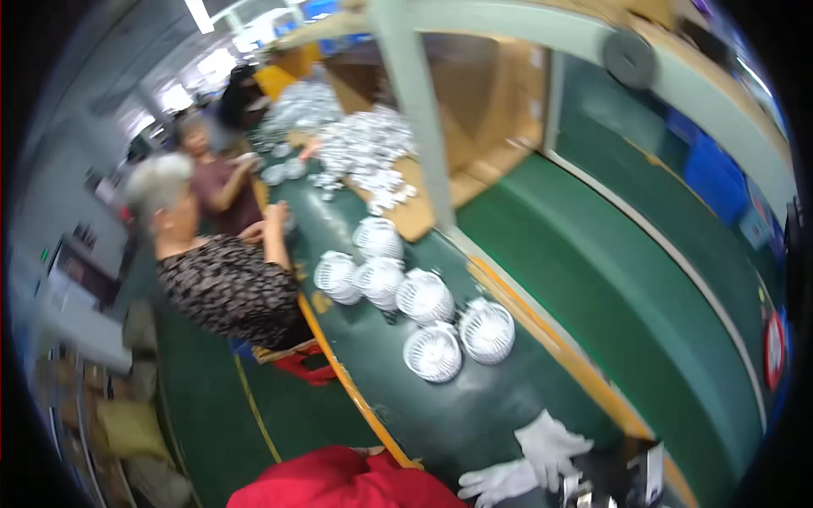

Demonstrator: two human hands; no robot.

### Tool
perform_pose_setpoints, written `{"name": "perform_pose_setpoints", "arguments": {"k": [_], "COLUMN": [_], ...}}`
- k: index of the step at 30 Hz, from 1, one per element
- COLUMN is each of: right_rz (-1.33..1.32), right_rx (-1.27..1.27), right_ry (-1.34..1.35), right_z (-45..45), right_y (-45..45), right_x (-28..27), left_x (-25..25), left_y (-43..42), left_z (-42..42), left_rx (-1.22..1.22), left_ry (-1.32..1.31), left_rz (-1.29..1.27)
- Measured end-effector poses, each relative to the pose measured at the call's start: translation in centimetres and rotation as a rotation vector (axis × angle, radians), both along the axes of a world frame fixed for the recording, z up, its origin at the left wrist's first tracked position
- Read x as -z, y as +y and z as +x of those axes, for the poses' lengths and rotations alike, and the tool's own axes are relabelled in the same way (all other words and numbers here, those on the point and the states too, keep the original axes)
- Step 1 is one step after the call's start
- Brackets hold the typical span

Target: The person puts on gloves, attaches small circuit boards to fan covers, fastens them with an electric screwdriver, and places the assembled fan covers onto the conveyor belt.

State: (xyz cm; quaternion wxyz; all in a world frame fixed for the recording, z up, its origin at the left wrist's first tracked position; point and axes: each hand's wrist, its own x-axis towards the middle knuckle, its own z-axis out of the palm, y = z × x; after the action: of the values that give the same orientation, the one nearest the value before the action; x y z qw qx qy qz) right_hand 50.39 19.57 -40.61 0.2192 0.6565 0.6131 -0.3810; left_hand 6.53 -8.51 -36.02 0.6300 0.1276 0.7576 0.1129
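Neither of my hands shows in the head view. A red garment fills the bottom edge, with no hand visible from it. Several round white ribbed housings stand grouped on the green worktable, some touching. Nearer, at the bottom right, a white glove lies partly over another white glove; both look flat and empty. Close to them are some shiny metal parts, too blurred to name.
A person in a patterned top works at the table's left edge, another person beyond. A heap of small white parts lies on cardboard further back. A pale green frame post rises along the table. Right of it runs a green conveyor belt.
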Motion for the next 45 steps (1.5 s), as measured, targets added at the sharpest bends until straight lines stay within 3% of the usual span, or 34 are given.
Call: {"name": "perform_pose_setpoints", "arguments": {"k": [5, 15, 23, 27, 32, 36, 38, 40, 44, 45], "right_rz": [0.12, 0.144, 0.254, 0.333, 0.366, 0.342, 0.326, 0.347, 0.605, 0.634], "right_rx": [-0.024, -0.006, -0.034, -0.045, 0.061, 0.181, 0.216, 0.229, 0.143, 0.123], "right_ry": [0.073, 0.101, 0.137, 0.168, 0.177, 0.15, 0.16, 0.197, 0.356, 0.356], "right_z": [-6.3, -8.1, -9.1, -8.9, -4.6, -2.1, -1.6, -1.2, 0.0, 0.3], "right_y": [4.4, 3.6, 1.5, -0.4, -6.9, -15.1, -18.2, -20.3, -23.4, -23.8], "right_x": [-0.9, -1.2, -0.3, 1.4, 2.1, 2.6, 3.0, 4.0, 7.9, 7.9], "left_x": [0.8, 1.7, 7.0, 12.1, 11.5, 6.1, 3.5, -3.6, -14.5, -15.7], "left_y": [0.1, 1.6, 0.5, -1.0, -2.7, -1.8, -1.1, 0.5, 3.9, 4.6], "left_z": [-0.1, -0.3, -1.8, -1.8, -3.5, -5.4, -7.5, -8.1, -6.0, -5.5], "left_rx": [-0.052, -0.025, -0.085, -0.17, -0.151, -0.212, -0.088, 0.256, 0.637, 0.622], "left_ry": [0.013, -0.003, 0.051, 0.151, 0.454, 0.586, 0.541, 0.431, -0.126, -0.258], "left_rz": [-0.01, -0.005, 0.097, 0.204, 0.424, 0.762, 0.837, 0.738, 0.77, 0.806]}}
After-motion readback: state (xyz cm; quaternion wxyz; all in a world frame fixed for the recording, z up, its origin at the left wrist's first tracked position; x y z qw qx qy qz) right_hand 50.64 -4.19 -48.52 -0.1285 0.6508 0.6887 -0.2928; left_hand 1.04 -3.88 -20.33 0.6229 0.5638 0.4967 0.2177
